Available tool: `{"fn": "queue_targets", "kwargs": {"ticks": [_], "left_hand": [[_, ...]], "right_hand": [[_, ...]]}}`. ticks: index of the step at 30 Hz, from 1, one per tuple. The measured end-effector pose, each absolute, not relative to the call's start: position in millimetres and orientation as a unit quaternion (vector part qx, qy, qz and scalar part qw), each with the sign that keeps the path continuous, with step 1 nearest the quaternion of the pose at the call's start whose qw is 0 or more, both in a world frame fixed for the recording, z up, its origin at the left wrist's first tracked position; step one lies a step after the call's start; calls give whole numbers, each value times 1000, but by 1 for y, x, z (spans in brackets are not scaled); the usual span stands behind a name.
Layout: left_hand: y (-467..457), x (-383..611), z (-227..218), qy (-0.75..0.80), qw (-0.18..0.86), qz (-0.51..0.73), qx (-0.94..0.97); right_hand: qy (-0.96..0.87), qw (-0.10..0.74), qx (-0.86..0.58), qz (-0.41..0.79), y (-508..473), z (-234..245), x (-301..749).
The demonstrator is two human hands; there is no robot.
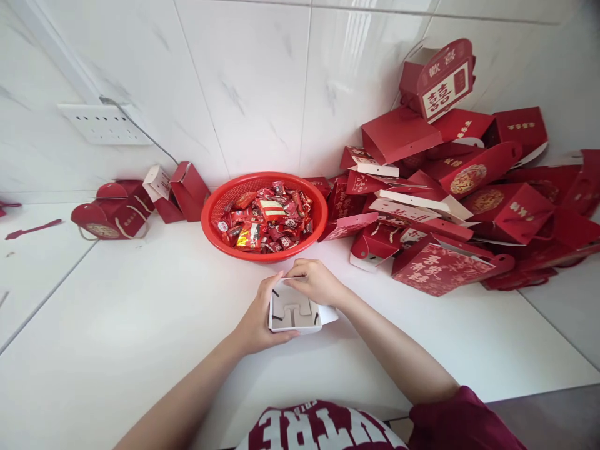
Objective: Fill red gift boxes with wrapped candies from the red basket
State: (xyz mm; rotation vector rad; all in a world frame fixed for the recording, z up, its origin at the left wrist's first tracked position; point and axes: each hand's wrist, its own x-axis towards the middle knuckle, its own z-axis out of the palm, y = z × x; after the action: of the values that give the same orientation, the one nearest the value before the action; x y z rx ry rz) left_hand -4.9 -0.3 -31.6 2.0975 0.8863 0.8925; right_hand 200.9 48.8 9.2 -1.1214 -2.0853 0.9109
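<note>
A small white cardboard box, its slotted flaps facing up, sits between both hands over the white surface. My left hand grips its left side, fingers curled under the edge. My right hand is closed over the far top edge, pressing a flap. Just beyond stands a round red plastic basket filled with several red wrapped candies.
A big heap of flat and folded red gift boxes lies at the right against the tiled wall. Red folded boxes with handles sit at the left. A white wall socket with a cable is on the left wall.
</note>
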Motion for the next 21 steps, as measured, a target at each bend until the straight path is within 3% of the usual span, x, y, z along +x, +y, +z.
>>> {"fn": "queue_targets", "kwargs": {"ticks": [9, 21], "left_hand": [[5, -11, -27, 333, 370, 320, 807], [6, -12, -24, 347, 389, 310, 795]], "right_hand": [[-681, 351, -377, 520, 56, -11, 198], [-683, 313, -411, 516, 56, -5, 201]]}}
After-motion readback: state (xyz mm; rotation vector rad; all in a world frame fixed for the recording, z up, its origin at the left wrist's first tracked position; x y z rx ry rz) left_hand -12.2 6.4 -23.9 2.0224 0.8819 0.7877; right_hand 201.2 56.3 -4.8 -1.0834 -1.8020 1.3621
